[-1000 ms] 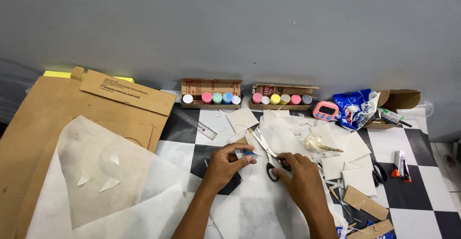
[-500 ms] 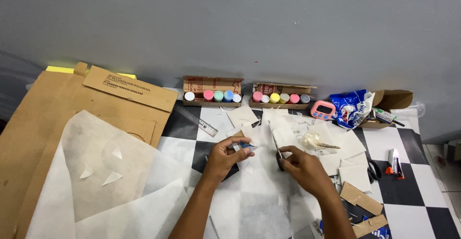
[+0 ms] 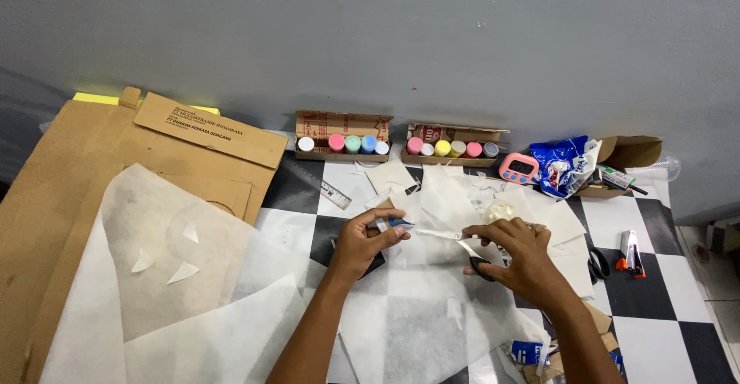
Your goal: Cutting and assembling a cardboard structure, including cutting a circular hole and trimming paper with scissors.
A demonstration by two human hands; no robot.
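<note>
Scissors (image 3: 472,254) sit gripped in the right hand (image 3: 518,254), blades pointing left toward the left hand (image 3: 361,239) — whose fingers pinch a small blue-tipped scrap (image 3: 391,222) (paper, probably). Its long axis runs left-right above the checkered floor (image 3: 655,276), just beside the blade tips.

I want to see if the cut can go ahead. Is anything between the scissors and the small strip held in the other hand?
Nothing visible. The right hand holds the scissors, whose blades point straight at the strip pinched in the left hand. Only loose white paper lies underneath them.
</note>
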